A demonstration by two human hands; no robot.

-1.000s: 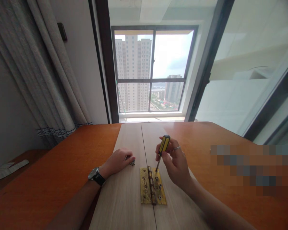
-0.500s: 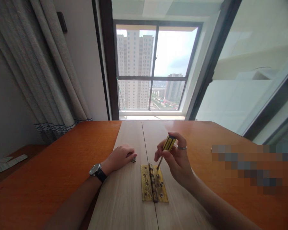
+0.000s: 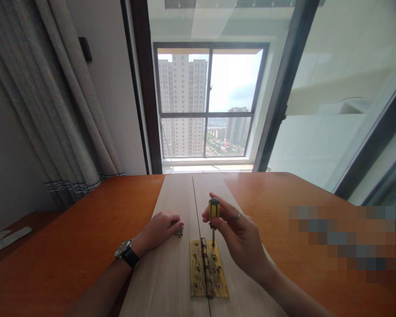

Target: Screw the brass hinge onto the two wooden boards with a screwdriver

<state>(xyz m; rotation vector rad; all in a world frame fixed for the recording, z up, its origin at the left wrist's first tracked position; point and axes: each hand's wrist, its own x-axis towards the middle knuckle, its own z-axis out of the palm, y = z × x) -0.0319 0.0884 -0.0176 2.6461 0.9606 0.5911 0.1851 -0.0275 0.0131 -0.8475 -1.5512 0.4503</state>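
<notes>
A brass-coloured hinge [image 3: 196, 270] lies opened flat across the seam between two pale wooden boards [image 3: 165, 273]. Screws stand in the holes of its right leaf, and the left leaf's holes look bare. My right hand [image 3: 240, 233] grips a yellow and black screwdriver [image 3: 214, 208] by its handle. Its shaft points down, nearly upright, with the tip at the top hole of the right leaf. Resting on the left board, my left hand [image 3: 161, 231] is closed around several screws [image 3: 180, 231], whose ends stick out by the thumb.
The boards lie on an orange-brown wooden table [image 3: 92, 233]. A grey curtain [image 3: 66, 110] hangs at the left, and a window [image 3: 207, 101] is beyond the far edge. Part of the table's right side is blurred out by pixelation.
The screwdriver has gone from leaning right to almost upright, and my right fingers have shifted around its handle. My left hand keeps its place on the board. The whole view has tilted slightly.
</notes>
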